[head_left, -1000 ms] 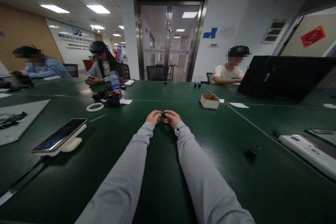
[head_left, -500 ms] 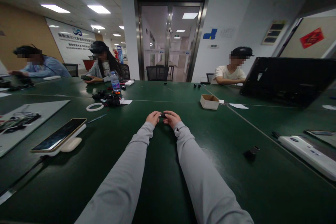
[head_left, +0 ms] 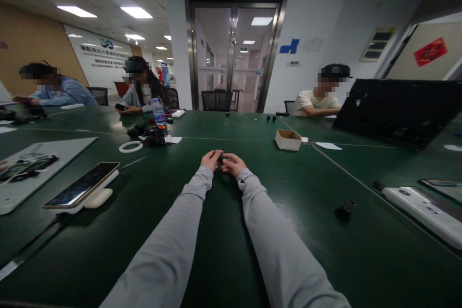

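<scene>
Both my hands meet above the green table (head_left: pixel 231 211), around a small black piece (head_left: pixel 221 158) whose kind I cannot make out. My left hand (head_left: pixel 211 160) pinches it from the left with thumb and fingers. From the right, the fingers of my right hand (head_left: pixel 234 164) close on the same piece. Fingertips hide much of it. Off to the right on the table stands a small dark cylindrical object (head_left: pixel 347 210). Beyond my hands, to the right, sits an open cardboard box (head_left: pixel 288 140).
To the left lie a phone (head_left: pixel 84 185) on a white stand, a blue thin tool (head_left: pixel 133 162), a tape roll (head_left: pixel 130 147) and a dark tangle of parts (head_left: pixel 147 134) by a water bottle (head_left: pixel 159 111). At right are a power strip (head_left: pixel 422 211) and a monitor (head_left: pixel 400 110). Three people sit across.
My fingers have shifted a little around the black piece, which now sits turned and more covered between them. My right hand has come slightly left.
</scene>
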Available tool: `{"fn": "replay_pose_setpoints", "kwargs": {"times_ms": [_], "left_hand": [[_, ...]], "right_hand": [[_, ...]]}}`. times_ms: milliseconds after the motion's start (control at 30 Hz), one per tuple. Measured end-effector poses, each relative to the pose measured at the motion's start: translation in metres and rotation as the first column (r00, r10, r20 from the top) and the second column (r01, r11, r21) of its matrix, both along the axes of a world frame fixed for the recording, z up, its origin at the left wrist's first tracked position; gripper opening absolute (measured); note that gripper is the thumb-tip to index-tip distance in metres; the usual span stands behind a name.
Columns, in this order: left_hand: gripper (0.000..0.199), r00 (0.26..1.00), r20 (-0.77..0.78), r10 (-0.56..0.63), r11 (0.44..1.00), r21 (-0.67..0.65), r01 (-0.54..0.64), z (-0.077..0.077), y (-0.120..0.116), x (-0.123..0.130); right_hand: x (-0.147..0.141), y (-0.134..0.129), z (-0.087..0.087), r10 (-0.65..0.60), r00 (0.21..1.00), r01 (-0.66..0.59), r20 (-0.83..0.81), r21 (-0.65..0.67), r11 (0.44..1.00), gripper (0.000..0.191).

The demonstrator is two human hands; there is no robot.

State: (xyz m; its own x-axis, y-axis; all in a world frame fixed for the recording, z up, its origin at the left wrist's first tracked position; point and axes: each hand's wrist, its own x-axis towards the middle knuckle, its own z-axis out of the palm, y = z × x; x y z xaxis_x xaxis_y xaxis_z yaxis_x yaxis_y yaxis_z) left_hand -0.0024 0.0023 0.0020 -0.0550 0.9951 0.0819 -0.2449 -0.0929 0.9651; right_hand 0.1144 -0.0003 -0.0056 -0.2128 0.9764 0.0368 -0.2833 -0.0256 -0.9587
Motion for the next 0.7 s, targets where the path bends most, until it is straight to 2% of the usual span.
{"fn": "replay_pose_setpoints", "kwargs": {"times_ms": [100, 200, 300, 367, 467, 567, 633, 700], "left_hand": [[0.036, 0.997, -0.077, 0.022, 0.999, -0.045, -0.025, -0.002, -0.006, 0.002], [0.031, 0.965, -0.26, 0.035, 0.998, -0.04, -0.047, -0.005, -0.014, -0.003], [0.027, 0.885, -0.465, 0.039, 0.999, -0.005, -0.047, -0.006, -0.025, -0.025], [0.024, 0.841, -0.54, 0.012, 0.999, -0.03, -0.033, -0.003, -0.034, -0.051], [0.024, 0.815, -0.579, -0.023, 0.993, -0.111, -0.051, 0.006, -0.05, -0.104], [0.03, 0.807, -0.59, 0.033, 0.975, -0.157, -0.154, 0.015, -0.073, -0.162], [0.035, 0.804, -0.59, 0.072, 0.958, -0.184, -0.221, 0.02, -0.094, -0.193], [0.04, 0.797, -0.594, 0.115, 0.941, -0.192, -0.279, 0.024, -0.12, -0.212]], "right_hand": [[-0.005, -0.002, -0.003, 0.002, 0.992, -0.007, 0.126, 0.038, 0.999, 0.03], [-0.008, -0.008, -0.005, 0.001, 0.966, -0.027, 0.26, 0.097, 0.995, 0.034], [-0.002, -0.025, -0.005, 0.049, 0.946, -0.093, 0.32, 0.124, 0.988, 0.043], [0.012, -0.043, -0.004, 0.101, 0.936, -0.15, 0.337, 0.121, 0.981, 0.048], [0.044, -0.081, 0.007, 0.191, 0.897, -0.25, 0.398, 0.102, 0.963, 0.043], [0.09, -0.129, 0.034, 0.24, 0.804, -0.306, 0.544, 0.032, 0.952, 0.039], [0.13, -0.161, 0.056, 0.109, 0.75, -0.206, 0.653, 0.074, 0.976, 0.038], [0.176, -0.19, 0.075, -0.114, 0.711, -0.032, 0.694, 0.193, 0.981, 0.037]]}}
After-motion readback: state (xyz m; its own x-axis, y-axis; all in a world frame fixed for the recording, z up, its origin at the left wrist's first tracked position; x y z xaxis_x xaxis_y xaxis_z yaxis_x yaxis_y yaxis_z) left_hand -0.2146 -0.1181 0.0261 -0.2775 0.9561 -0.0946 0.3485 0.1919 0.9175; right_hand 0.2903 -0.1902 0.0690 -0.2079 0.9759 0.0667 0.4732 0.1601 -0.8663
